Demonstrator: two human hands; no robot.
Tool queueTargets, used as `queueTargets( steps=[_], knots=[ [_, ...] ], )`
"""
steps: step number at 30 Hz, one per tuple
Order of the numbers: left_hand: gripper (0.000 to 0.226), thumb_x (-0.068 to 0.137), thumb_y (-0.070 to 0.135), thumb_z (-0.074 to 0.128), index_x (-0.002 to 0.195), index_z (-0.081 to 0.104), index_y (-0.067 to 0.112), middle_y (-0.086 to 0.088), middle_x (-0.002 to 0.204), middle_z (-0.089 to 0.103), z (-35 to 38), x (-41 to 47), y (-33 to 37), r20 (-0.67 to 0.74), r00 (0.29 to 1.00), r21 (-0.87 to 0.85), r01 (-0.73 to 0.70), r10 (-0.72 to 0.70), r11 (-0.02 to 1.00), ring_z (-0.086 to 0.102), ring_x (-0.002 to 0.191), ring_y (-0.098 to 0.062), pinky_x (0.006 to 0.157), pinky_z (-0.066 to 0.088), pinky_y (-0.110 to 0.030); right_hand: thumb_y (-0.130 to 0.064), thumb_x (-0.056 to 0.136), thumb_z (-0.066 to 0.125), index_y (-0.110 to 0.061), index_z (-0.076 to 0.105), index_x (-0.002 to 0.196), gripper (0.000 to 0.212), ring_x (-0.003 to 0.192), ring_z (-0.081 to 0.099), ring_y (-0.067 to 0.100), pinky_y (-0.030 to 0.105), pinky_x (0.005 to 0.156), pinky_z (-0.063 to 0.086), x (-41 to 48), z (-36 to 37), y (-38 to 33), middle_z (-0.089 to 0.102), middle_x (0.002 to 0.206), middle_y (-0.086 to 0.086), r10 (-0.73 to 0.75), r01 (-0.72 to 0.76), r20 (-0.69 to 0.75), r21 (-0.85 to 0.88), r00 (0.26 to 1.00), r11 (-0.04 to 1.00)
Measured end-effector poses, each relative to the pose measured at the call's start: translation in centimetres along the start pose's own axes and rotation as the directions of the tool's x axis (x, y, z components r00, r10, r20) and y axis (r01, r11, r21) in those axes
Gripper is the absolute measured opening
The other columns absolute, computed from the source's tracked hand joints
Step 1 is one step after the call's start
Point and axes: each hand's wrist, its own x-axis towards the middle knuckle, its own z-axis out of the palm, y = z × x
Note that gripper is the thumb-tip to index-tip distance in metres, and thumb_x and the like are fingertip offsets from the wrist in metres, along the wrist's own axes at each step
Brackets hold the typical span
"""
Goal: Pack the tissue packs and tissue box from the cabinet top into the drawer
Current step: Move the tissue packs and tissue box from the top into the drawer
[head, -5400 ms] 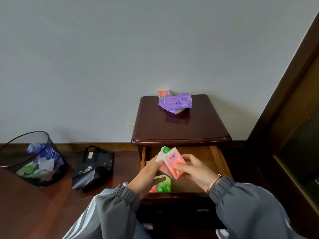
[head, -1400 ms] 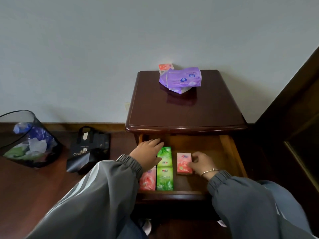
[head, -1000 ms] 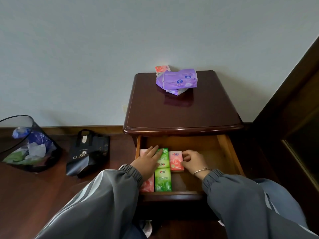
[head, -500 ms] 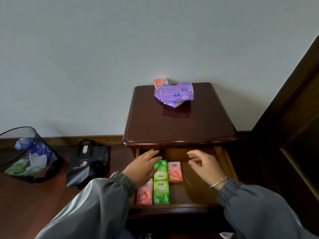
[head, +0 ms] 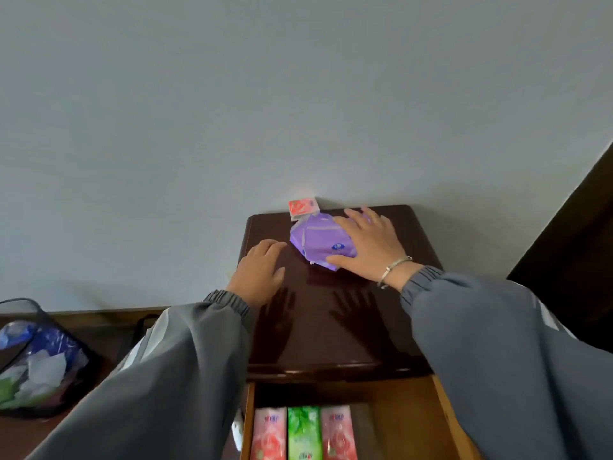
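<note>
A purple soft tissue pack (head: 316, 242) lies at the back of the dark wooden cabinet top (head: 331, 313). My right hand (head: 368, 249) rests on its right side, fingers spread and thumb at its near edge. My left hand (head: 260, 272) hovers open just left of the pack, not touching it. A small red tissue pack (head: 302, 207) leans on the wall behind the purple one. Below, the open drawer (head: 398, 416) holds pink (head: 269, 434), green (head: 304, 433) and pink (head: 338, 434) packs side by side.
A black mesh waste bin (head: 36, 356) with papers stands on the floor at the left. A dark bag handle (head: 141, 327) shows behind my left sleeve. A dark wooden door frame (head: 570, 247) rises at the right. The pale wall is right behind the cabinet.
Both hands left the drawer and reached up over the cabinet top. My right hand has come down on the purple pack; my left is beside it. The view tilted upward.
</note>
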Motion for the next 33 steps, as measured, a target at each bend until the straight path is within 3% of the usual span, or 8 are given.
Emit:
queueTargets(
  steps=[4, 7, 10, 15, 19, 23, 28, 33],
  knots=[
    [0.053, 0.090, 0.013, 0.052, 0.141, 0.041, 0.011, -0.007, 0.141, 0.042, 0.4, 4.1, -1.4, -0.058, 0.998, -0.002, 0.026, -0.026, 1.000, 0.043, 0.127, -0.028, 0.105, 0.034, -0.036, -0.083, 0.068, 0.038, -0.042, 0.014, 0.145, 0.090, 0.145, 0.005, 0.032, 0.063, 0.109, 0.008, 5.6, 3.3, -1.0, 0.013, 0.157, -0.005, 0.029, -0.035, 0.191, 0.026, 0.981, 0.999],
    [0.053, 0.091, 0.016, 0.051, 0.142, 0.040, 0.013, -0.006, 0.141, 0.042, 1.0, 6.2, -2.6, -0.072, 0.997, 0.029, 0.034, -0.032, 0.999, 0.044, 0.125, -0.028, 0.104, 0.035, -0.038, -0.086, 0.066, 0.033, -0.043, 0.002, 0.146, 0.095, 0.145, 0.003, 0.033, 0.068, 0.107, -0.002, 6.0, 5.7, -0.4, 0.004, 0.159, -0.006, -0.018, 0.040, 0.319, -0.063, 0.948, 0.997],
    [0.052, 0.092, 0.019, 0.051, 0.142, 0.039, 0.013, -0.006, 0.141, 0.042, 1.7, 8.0, -3.8, -0.080, 0.996, 0.035, 0.036, -0.033, 0.999, 0.043, 0.127, -0.028, 0.104, 0.036, -0.040, -0.081, 0.071, 0.034, -0.043, 0.009, 0.145, 0.087, 0.144, 0.014, 0.031, 0.067, 0.107, 0.004, 4.3, 6.9, 1.6, 0.012, 0.158, -0.006, -0.076, 0.110, 0.253, -0.122, 0.964, 0.987],
    [0.053, 0.092, 0.026, 0.053, 0.142, 0.038, 0.016, -0.006, 0.144, 0.040, 3.0, 12.1, -4.1, -0.079, 0.996, 0.000, 0.033, -0.033, 0.999, 0.040, 0.130, -0.030, 0.107, 0.034, -0.042, -0.077, 0.074, 0.036, -0.047, 0.016, 0.143, 0.078, 0.140, 0.024, 0.023, 0.052, 0.110, 0.017, 0.2, 6.6, 6.8, 0.021, 0.155, -0.012, -0.056, 0.072, 0.174, -0.089, 0.983, 0.993],
    [0.061, 0.094, 0.037, 0.051, 0.148, 0.030, 0.018, -0.008, 0.153, 0.028, 4.5, 16.1, -3.1, -0.017, 0.996, -0.027, 0.086, -0.086, 0.996, 0.031, 0.137, -0.033, 0.110, 0.030, -0.045, -0.074, 0.072, 0.041, -0.047, 0.022, 0.142, 0.077, 0.141, 0.025, 0.023, 0.051, 0.109, 0.018, -1.6, 6.6, 8.2, 0.025, 0.154, -0.011, -0.054, 0.059, 0.163, -0.028, 0.985, 0.998],
    [0.062, 0.096, 0.047, 0.042, 0.150, 0.024, 0.022, -0.007, 0.159, 0.016, 6.5, 18.7, -2.6, 0.068, 0.990, 0.101, 0.120, -0.127, 0.988, 0.020, 0.143, -0.031, 0.111, 0.027, -0.047, -0.075, 0.071, 0.040, -0.051, 0.016, 0.141, 0.078, 0.144, 0.017, 0.021, 0.049, 0.110, 0.013, -1.8, 7.3, 7.8, 0.018, 0.155, -0.015, -0.023, 0.023, 0.147, -0.002, 0.989, 1.000],
    [0.050, 0.095, 0.049, 0.043, 0.134, 0.042, 0.017, -0.008, 0.149, 0.031, 8.2, 19.1, -2.7, -0.004, 0.991, 0.118, 0.130, -0.130, 0.984, 0.028, 0.137, -0.029, 0.103, 0.035, -0.049, -0.074, 0.070, 0.045, -0.052, 0.016, 0.141, 0.080, 0.145, 0.012, 0.022, 0.052, 0.112, 0.007, -1.7, 7.7, 7.9, 0.016, 0.155, -0.016, 0.001, -0.012, 0.147, 0.068, 0.989, 0.998],
    [0.048, 0.094, 0.047, 0.047, 0.125, 0.046, 0.010, -0.015, 0.130, 0.048, 8.0, 17.3, -2.3, -0.048, 0.991, 0.186, 0.134, -0.127, 0.973, 0.041, 0.126, -0.033, 0.096, 0.042, -0.047, -0.075, 0.070, 0.045, -0.053, 0.016, 0.139, 0.079, 0.145, 0.012, 0.021, 0.054, 0.111, 0.007, -1.5, 7.6, 8.0, 0.018, 0.154, -0.016, 0.023, -0.033, 0.165, 0.059, 0.986, 0.998]
  ],
)
